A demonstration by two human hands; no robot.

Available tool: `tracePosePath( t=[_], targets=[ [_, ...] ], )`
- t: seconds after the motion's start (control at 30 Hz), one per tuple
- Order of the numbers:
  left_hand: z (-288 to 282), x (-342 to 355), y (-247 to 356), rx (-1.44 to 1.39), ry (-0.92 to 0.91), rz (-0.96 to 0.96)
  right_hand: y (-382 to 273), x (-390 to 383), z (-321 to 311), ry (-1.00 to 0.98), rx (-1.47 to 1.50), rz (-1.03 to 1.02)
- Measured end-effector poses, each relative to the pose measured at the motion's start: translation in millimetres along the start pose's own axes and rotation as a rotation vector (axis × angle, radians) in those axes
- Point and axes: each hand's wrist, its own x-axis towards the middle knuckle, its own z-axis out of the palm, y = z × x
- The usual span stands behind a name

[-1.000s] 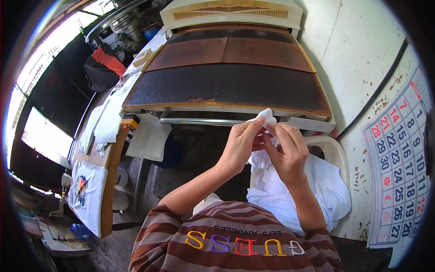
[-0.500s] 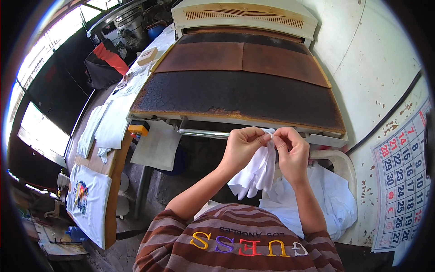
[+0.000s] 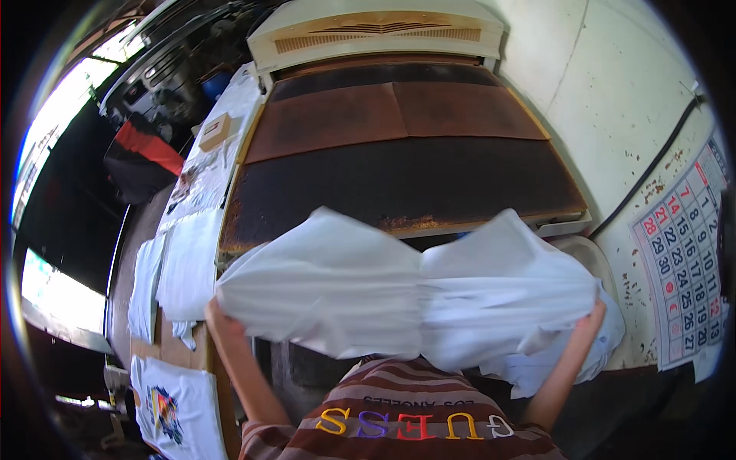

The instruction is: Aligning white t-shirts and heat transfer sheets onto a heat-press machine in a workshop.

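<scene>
A white cloth point(image 3: 330, 284) is stretched wide in the air between my two hands, gathered at its middle and with two raised corners on the far side. My left hand point(image 3: 222, 316) grips its left end, and my right hand point(image 3: 593, 313) grips the right end. The fabric covers part of each hand's fingers. Beyond the cloth lies the dark conveyor belt point(image 3: 345, 184) of a large dryer-like machine, with brown sheets point(image 3: 322, 119) on it. More white cloth point(image 3: 609, 337) is heaped on a pale chair point(image 3: 594, 257) near my right hand.
On the left, a long table point(image 3: 201, 341) bears flat white cloths point(image 3: 188, 257), a small box point(image 3: 215, 132) and a white shirt point(image 3: 192, 399) with a colourful print. The machine's cream hood point(image 3: 376, 23) stands at the back. A calendar point(image 3: 682, 261) hangs on the right wall.
My hands were close together, pinching the bunched white cloth; they have moved far apart and the cloth is now spread out between them. The view has shifted slightly.
</scene>
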Motion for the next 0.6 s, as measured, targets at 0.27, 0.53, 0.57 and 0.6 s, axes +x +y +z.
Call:
tracePosePath(
  t=[0.27, 0.53, 0.57, 0.6],
  targets=[
    [-23.4, -11.7, 102.3, 0.761, -0.172, 0.579, -154.4, -9.1, -107.8, 0.280, 0.298, -0.188],
    [118.8, -76.8, 117.1, 0.056, -0.306, 0.304, -192.9, 83.5, 161.2, 0.254, 0.363, -0.331],
    [137.6, -73.9, 117.2, 0.093, -0.286, 0.350, -193.0, 128.1, 183.3, 0.192, 0.334, -0.338],
    [164.9, -62.4, 112.7, 0.019, -0.368, 0.286, -195.2, 175.1, 190.2, 0.141, 0.249, -0.417]
  ],
)
